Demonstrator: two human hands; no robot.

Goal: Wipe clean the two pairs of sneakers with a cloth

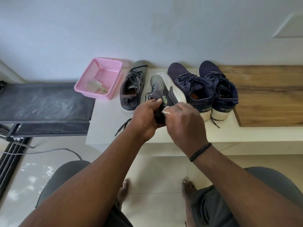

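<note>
White wall behind, and below it a pale ledge [105, 122] that I'm working over, with a wooden board [270, 95] on its right part and a dark bench [44, 102] to its left.

From the head camera I see my left hand [146, 118] curled round the heel end of a grey sneaker [161, 89], which is lifted and tipped onto its side so its white sole faces right. My right hand [183, 118] has its fingers bent round a small white cloth [166, 111], pressed against the same shoe near the heel. A black band [200, 152] sits on that wrist.

Its grey partner [132, 89] stands on the ledge just to the left. Two navy sneakers [206, 90] stand side by side on the right, heels toward me.

A pink basket [100, 77] rests at the ledge's left corner with a crumpled rag [95, 86] inside.
</note>
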